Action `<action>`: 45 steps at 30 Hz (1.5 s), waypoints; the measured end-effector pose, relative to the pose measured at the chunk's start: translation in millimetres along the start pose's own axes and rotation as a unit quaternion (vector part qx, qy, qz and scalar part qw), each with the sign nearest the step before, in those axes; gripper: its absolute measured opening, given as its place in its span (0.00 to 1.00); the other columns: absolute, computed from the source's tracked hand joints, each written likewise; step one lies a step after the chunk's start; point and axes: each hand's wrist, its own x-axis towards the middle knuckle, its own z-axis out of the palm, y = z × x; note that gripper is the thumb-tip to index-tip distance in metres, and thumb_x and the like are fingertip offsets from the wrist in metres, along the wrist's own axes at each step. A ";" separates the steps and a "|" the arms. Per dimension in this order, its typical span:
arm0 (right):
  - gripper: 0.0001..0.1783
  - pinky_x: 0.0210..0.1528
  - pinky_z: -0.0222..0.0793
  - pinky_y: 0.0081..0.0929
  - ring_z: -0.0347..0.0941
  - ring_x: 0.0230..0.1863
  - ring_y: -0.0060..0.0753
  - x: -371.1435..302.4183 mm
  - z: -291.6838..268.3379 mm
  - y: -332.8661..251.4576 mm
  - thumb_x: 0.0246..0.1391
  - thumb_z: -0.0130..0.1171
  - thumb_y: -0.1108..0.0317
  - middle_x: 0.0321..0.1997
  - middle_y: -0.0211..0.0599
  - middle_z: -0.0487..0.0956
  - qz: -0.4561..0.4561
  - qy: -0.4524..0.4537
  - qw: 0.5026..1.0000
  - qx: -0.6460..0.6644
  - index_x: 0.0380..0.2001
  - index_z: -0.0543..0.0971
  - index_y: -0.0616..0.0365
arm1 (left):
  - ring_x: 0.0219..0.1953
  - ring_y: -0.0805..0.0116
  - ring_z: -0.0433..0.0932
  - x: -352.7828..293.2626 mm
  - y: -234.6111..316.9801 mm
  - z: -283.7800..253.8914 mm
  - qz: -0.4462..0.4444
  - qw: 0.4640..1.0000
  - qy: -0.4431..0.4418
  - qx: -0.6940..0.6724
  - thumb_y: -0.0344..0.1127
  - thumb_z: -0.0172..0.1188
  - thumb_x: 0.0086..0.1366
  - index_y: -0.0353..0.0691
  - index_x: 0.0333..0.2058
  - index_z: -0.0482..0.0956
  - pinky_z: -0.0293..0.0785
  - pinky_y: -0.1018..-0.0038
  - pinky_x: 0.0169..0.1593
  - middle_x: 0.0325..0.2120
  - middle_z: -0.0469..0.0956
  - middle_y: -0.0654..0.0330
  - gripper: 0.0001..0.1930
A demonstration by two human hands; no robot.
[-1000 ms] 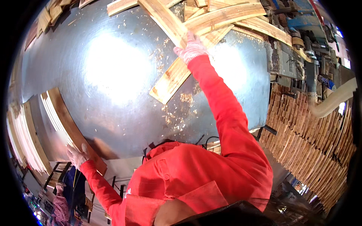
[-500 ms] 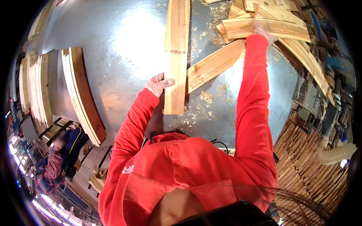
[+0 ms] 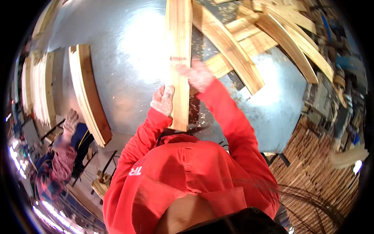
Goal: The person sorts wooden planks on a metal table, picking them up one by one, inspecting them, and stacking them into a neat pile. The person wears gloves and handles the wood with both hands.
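A long pale wooden plank (image 3: 179,43) stands lengthwise before me, its near end close to my body and a dark mark across its face. My gloved left hand (image 3: 162,99) grips its left edge near that end, thumb on top. Over the plank's right edge reaches my gloved right hand (image 3: 198,75), its fingers smeared by motion; whether they touch the wood cannot be told. Just right of it, a second plank (image 3: 230,50) slants across other boards (image 3: 255,45) on the metal table (image 3: 124,87).
More loose boards (image 3: 290,46) are heaped at the far right. Stacked boards (image 3: 86,93) stand along the table's left side. A co-worker's gloved hand (image 3: 70,121) shows at the left. A large stack of wood strips (image 3: 311,167) lies at the lower right, beside a ribbed hose (image 3: 348,156).
My right hand has come back from the far-right boards to the long plank. That plank has shifted slightly toward me. Boards on the right now lie differently, one slanting beside the plank.
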 end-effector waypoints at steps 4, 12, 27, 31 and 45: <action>0.25 0.49 0.71 0.40 0.76 0.47 0.44 -5.1 0.6 -57.5 0.54 0.55 0.54 0.43 0.46 0.80 -0.004 -0.072 0.915 -0.398 0.49 0.73 0.61 | 0.60 0.50 0.63 7.9 37.5 -42.6 0.294 0.909 0.184 0.233 0.48 0.66 0.55 0.26 0.57 0.62 0.59 0.61 0.63 0.58 0.62 0.42 0.39; 0.40 0.53 0.68 0.40 0.71 0.52 0.45 -18.2 -33.4 -140.1 0.45 0.62 0.43 0.52 0.53 0.73 -0.215 -0.030 0.836 -0.504 0.56 0.69 0.58 | 0.37 0.53 0.79 15.6 103.7 -129.8 0.173 0.781 -0.052 0.598 0.47 0.65 0.54 0.51 0.49 0.75 0.75 0.65 0.39 0.33 0.79 0.55 0.23; 0.29 0.63 0.56 0.36 0.66 0.60 0.40 -34.7 -114.0 -83.7 0.54 0.54 0.62 0.53 0.53 0.74 0.092 -0.150 0.899 -0.400 0.59 0.66 0.57 | 0.49 0.59 0.71 33.9 7.4 -75.8 0.112 0.992 -0.038 0.049 0.42 0.57 0.63 0.35 0.55 0.64 0.73 0.64 0.52 0.51 0.70 0.53 0.26; 0.54 0.67 0.50 0.41 0.58 0.66 0.47 -22.0 -110.2 -108.2 0.39 0.63 0.33 0.64 0.52 0.65 0.007 -0.007 0.854 -0.520 0.64 0.60 0.55 | 0.43 0.61 0.75 42.9 28.4 44.9 -0.113 0.865 -0.191 -0.450 0.41 0.60 0.61 0.37 0.52 0.68 0.74 0.66 0.46 0.42 0.75 0.57 0.23; 0.52 0.64 0.53 0.54 0.77 0.38 0.39 48.4 -112.3 -155.5 0.41 0.66 0.56 0.32 0.36 0.79 0.018 -0.228 0.468 -0.854 0.66 0.50 0.54 | 0.32 0.73 0.76 37.4 -44.6 7.5 -0.102 0.975 -0.009 -0.196 0.32 0.56 0.59 0.36 0.45 0.75 0.73 0.76 0.37 0.34 0.78 0.62 0.15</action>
